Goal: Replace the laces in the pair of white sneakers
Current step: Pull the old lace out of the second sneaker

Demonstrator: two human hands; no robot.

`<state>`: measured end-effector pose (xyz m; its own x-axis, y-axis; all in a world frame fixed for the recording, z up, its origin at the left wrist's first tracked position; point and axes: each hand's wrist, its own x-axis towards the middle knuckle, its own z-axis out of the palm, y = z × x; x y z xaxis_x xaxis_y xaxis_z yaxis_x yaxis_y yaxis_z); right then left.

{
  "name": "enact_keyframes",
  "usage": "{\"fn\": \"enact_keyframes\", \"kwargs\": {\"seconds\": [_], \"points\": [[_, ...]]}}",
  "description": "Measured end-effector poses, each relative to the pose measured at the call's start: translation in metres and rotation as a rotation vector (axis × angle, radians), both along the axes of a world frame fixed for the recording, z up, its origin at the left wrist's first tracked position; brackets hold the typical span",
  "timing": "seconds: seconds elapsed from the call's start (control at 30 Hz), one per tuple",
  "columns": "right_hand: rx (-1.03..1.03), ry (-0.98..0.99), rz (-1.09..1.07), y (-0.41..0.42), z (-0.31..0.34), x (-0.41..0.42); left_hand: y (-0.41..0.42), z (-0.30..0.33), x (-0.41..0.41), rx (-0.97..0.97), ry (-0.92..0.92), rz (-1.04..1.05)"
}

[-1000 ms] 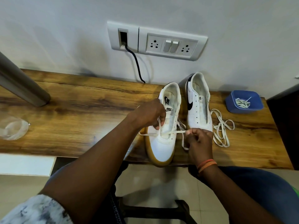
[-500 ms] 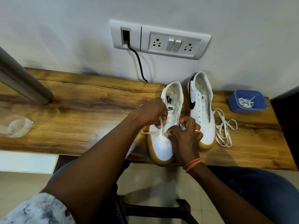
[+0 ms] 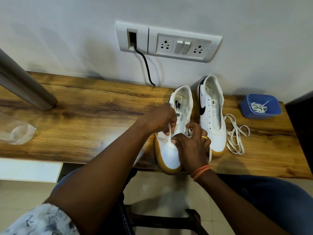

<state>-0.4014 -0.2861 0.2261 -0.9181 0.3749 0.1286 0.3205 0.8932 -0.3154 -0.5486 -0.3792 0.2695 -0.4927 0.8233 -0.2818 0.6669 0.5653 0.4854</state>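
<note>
Two white sneakers with gum soles stand side by side on the wooden table (image 3: 84,119), toes toward me. The left sneaker (image 3: 169,155) overhangs the front edge. A cream lace (image 3: 169,133) runs through its lowest eyelets. My left hand (image 3: 159,119) pinches one end of that lace above the tongue. My right hand (image 3: 191,146) rests on the toe area, its fingers curled at the lowest eyelets where the lace enters. The right sneaker (image 3: 213,119) has bare eyelets. A loose cream lace (image 3: 237,134) lies in loops beside it.
A blue tub (image 3: 260,106) holding another lace sits at the table's back right. A clear plastic cup (image 3: 18,133) lies at the left edge, near a grey post (image 3: 25,85). A black cable (image 3: 145,65) drops from the wall socket behind the shoes.
My right hand has moved left from the lace end beside the sneaker onto its toe area, over the lowest eyelets. My left hand keeps its hold on the lace.
</note>
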Motion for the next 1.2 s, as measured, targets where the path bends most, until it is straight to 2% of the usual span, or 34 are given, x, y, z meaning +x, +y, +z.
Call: {"fn": "enact_keyframes", "kwargs": {"seconds": [0.1, 0.2, 0.3, 0.5, 0.67, 0.77, 0.87, 0.97, 1.03, 1.2], "points": [[-0.098, 0.065, -0.061, 0.007, 0.001, 0.000, -0.002, 0.001, -0.001, 0.003, -0.004, -0.008], [-0.240, 0.219, -0.195, 0.036, 0.015, 0.002, -0.003, 0.001, -0.003, 0.020, -0.020, -0.009], [-0.287, 0.216, -0.239, 0.057, 0.031, 0.003, -0.001, 0.002, 0.000, -0.002, -0.027, 0.016], [-0.007, 0.034, 0.127, 0.020, 0.019, 0.000, 0.000, 0.000, 0.000, -0.018, -0.015, 0.023], [0.039, -0.064, 0.088, 0.008, 0.010, -0.005, -0.001, 0.001, 0.000, 0.003, -0.029, 0.017], [-0.058, 0.058, 0.044, 0.016, 0.016, 0.000, -0.002, 0.002, -0.002, 0.002, -0.048, 0.010], [-0.206, 0.217, -0.155, 0.041, 0.026, -0.001, -0.002, 0.003, -0.003, 0.004, -0.043, 0.001], [-0.311, 0.182, -0.215, 0.064, 0.031, -0.005, -0.002, 0.003, -0.002, 0.008, -0.043, 0.003], [-0.236, 0.132, -0.158, 0.058, 0.030, -0.003, -0.001, 0.004, -0.001, 0.003, -0.039, 0.005], [0.015, 0.026, 0.163, 0.021, 0.017, -0.002, -0.001, 0.003, 0.000, 0.009, -0.018, -0.006]]}}
